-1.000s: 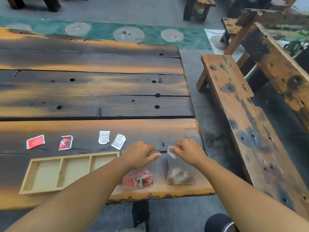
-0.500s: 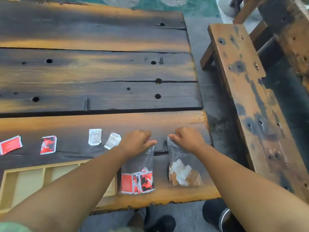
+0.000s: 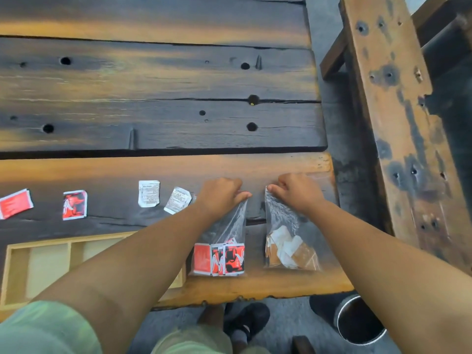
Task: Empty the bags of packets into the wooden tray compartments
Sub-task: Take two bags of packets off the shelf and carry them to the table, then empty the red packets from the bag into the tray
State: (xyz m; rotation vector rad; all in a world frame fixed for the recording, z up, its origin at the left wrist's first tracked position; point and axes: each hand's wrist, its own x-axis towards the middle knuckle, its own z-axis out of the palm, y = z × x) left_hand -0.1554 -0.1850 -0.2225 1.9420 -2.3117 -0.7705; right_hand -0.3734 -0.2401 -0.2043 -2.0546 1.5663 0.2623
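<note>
**Head view.** I am pinching the top edge of the left bag (image 3: 229,226) with my left hand (image 3: 221,195), thumb and curled fingers closing on the clear plastic. I am pinching the top edge of the right bag (image 3: 281,218) the same way with my right hand (image 3: 299,192).

The two bags are lying side by side, apart, near the right end of the desk (image 3: 255,164), each with its long axis running away from me. The pinched mouths are pointing to the far side and the filled bottoms are sitting toward the near edge. The left bag is holding red packets (image 3: 219,259), bunched at its bottom. The right bag is holding white and brown packets (image 3: 290,251), likewise slumped low.

The wooden tray (image 3: 14,272) is lying to the left of both hands along the near edge, long axis left to right. My left hand is therefore the nearer one, and emptying is going to call for a leftward carry and an upending of each bag.

The compartments in view are showing bare wood. My left forearm (image 3: 143,251) is covering the tray's right end, so I cannot tell what that part is holding.

Beyond the tray, four loose packets are lying in a row on the desk: a red packet (image 3: 15,203), a red-and-black packet (image 3: 74,205), a white packet (image 3: 149,193) and a tilted white packet (image 3: 177,200).
</note>
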